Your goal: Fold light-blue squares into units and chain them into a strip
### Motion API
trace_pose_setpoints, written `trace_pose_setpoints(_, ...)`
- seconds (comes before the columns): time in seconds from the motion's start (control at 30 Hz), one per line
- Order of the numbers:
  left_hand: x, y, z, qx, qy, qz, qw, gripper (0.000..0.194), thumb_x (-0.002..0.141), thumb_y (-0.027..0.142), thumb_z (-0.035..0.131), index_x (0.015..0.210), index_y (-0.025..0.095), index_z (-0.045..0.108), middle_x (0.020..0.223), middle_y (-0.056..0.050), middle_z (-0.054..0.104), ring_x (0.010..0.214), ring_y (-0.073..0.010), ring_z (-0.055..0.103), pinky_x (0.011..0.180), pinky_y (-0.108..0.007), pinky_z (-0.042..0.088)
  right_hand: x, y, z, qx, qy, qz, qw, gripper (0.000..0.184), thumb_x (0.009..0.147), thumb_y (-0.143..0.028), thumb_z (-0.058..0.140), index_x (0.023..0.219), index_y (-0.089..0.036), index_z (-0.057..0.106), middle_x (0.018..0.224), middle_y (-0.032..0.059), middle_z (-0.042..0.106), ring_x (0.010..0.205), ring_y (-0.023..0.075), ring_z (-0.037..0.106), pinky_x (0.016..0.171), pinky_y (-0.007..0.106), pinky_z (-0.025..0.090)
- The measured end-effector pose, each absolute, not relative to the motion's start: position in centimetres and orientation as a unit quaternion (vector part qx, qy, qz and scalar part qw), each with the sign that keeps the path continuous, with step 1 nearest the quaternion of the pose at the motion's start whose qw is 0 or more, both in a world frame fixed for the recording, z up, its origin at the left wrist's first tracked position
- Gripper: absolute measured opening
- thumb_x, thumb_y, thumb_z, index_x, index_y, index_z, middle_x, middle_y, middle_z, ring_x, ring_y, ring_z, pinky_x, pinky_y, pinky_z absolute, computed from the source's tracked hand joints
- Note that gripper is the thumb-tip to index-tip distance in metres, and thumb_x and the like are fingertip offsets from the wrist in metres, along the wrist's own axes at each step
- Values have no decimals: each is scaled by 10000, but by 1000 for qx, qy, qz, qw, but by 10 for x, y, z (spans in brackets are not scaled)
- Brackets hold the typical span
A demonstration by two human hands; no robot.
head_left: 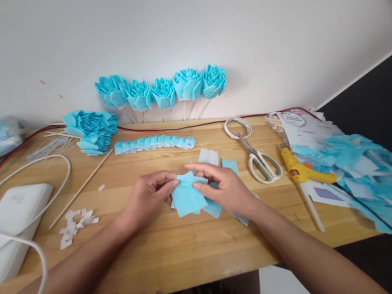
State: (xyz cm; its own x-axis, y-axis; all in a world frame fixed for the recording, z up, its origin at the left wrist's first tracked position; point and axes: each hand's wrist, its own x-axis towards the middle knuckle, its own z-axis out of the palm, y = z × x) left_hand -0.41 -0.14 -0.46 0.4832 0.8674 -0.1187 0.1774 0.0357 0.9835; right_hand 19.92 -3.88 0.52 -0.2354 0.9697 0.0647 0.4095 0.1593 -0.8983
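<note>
5 blue flowers (163, 95) stand by the wall (180, 23); right of them lie 1 tape roll (247, 129), 1 scissors (255, 153), 1 glue gun (301, 171). Left hand (154, 191) and right hand (224, 184) pinch a thin, light-blue, angular-edged piece (189, 199) over the table (153, 263).

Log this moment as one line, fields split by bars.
left hand: pinches blue sheet | right hand: pinches same sheet | to the right: scissors, yellow glue gun

Soft light brightens the wall (180, 23), though one upper corner seems vignetted.
</note>
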Motion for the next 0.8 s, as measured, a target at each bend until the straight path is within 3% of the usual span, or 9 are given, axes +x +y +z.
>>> trace_pose_setpoints(0.23,-3,1,-5,660,414,302,549,238,840,347,544,853,134,650,605,7,603,525,-99,544,518,-203,443,201,-39,4,-521,-678,386,345,383,839,-221,568,1217,-276,594,815,-19,623,653,91,528,608,211,442)
trace_pose_setpoints(0.37,-22,13,20,748,436,285,411,314,902,347,443,1066,162,636,749,-26,682,642,-136,609,607,-235,474,204,-37,3,-544,-682,357,335,348,849,-249,555,1190,-268,622,804,-11,630,650,99,536,591,213,435)
trace_pose_setpoints(0.47,-55,18,43,809,484,226,243,382,922,325,387,1245,213,557,964,-47,716,889,-198,657,802,-302,479,204,-37,6,-543,-692,340,332,334,853,-250,543,1173,-254,637,847,4,659,694,112,568,602,218,440)
trace_pose_setpoints(0.57,-94,15,45,836,524,106,124,443,928,326,316,1321,237,501,1106,-64,700,940,-264,666,786,-351,493,203,-39,10,-536,-699,339,330,340,858,-240,528,1180,-251,637,876,8,680,720,118,588,611,219,445)
trace_pose_setpoints(0.7,-133,4,20,833,549,-4,72,491,911,257,273,1357,190,468,1238,-117,636,1039,-300,639,861,-413,489,202,-39,11,-536,-694,343,337,339,857,-230,524,1176,-238,640,888,10,694,734,123,609,630,226,459)
trace_pose_setpoints(0.8,-148,-9,4,850,522,7,66,492,884,221,320,1346,145,473,1328,-132,566,1162,-293,570,977,-431,437,203,-37,9,-540,-685,346,345,322,855,-236,529,1152,-217,650,920,24,705,768,139,631,666,246,480)
